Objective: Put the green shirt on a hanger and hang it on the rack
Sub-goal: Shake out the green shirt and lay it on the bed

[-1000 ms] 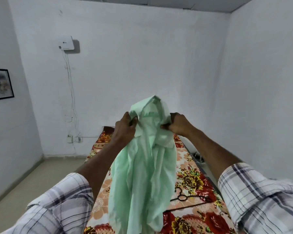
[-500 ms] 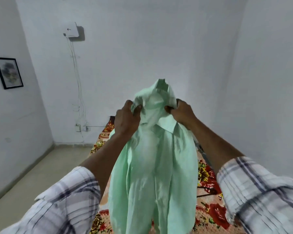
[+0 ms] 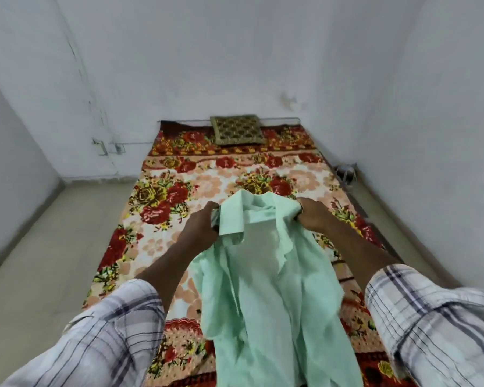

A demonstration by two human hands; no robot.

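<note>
green shirt, centre frame, held up over the floral bed. left hand and right hand each clenched on a shoulder beside the collar, likely spreading it for a hanger; none visible.

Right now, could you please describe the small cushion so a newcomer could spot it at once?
Find the bed with the red floral cover. At its far end, against the white wall, lies the cushion. It alone is olive-gold with a lattice pattern, not flowers.

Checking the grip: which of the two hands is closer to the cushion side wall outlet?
The left hand, gripping the green shirt collar; the right hand is on the far side.
</note>
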